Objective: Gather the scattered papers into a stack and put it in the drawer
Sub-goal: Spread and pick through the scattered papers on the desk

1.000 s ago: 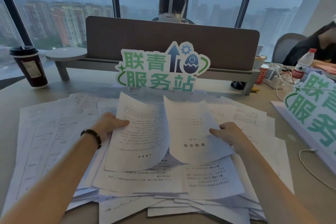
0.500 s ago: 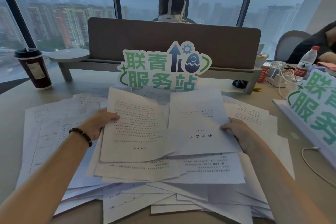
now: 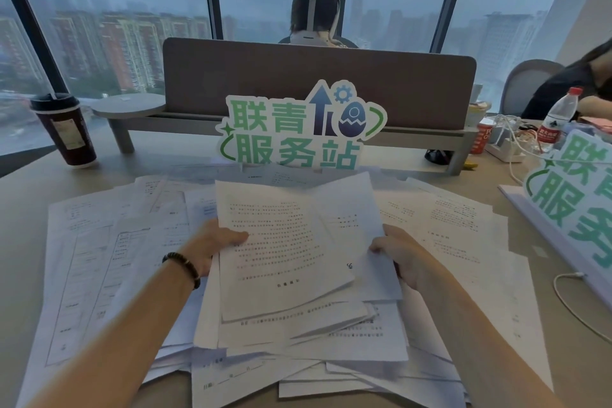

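- Head view: left hand [image 3: 217, 243] grips the left edge of a lifted bunch of papers [image 3: 278, 248], thumb on top.
- Right hand [image 3: 399, 250] holds the bunch's right edge, fingers curled under, though partly hidden.
- Bunch sits over mid-desk [image 3: 20, 209], above loose sheets [image 3: 99, 242] spread toward both side edges.
- Coffee cup [image 3: 64, 129] at far left edge; green sign [image 3: 298, 129] behind the papers.

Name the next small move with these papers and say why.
Probably lay the held sheets on the middle pile and square them: left hand and right hand grip overlapped pages, while loose papers lie fanned around.
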